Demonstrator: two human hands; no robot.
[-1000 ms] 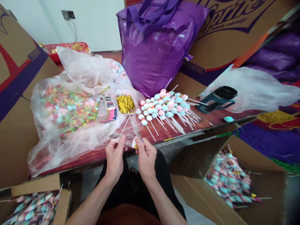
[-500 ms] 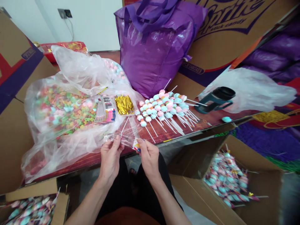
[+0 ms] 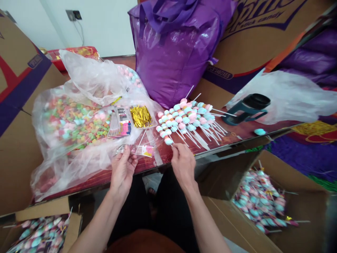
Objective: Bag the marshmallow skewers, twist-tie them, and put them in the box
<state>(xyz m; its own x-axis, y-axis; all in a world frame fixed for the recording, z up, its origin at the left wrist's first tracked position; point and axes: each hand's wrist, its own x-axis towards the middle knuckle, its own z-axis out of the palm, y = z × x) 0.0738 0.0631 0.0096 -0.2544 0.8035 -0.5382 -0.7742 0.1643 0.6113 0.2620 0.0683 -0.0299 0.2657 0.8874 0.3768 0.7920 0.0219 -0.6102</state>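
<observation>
Left hand [image 3: 122, 172], thumb and fingers pinched together on one clear printed wrapper [image 3: 146, 151], in front of the gold ties [image 3: 141, 116]; right hand [image 3: 183, 163], fingertips closed on the stick of one candy skewer [image 3: 168, 141], right of those ties. Also on the tabletop [image 3: 246, 130]: stacked wrappers [image 3: 123, 128], left of the ties; skewer pile [image 3: 189, 117], right; purple bag [image 3: 175, 63], behind and right.

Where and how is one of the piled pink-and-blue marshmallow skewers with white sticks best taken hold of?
Probably by a bare white stick end, pinched from the near edge of the red-brown table: most sticks jut roughly that way, thin and clear of the bulky marshmallows. The bare right hand is at the nearest skewer like this.
</observation>
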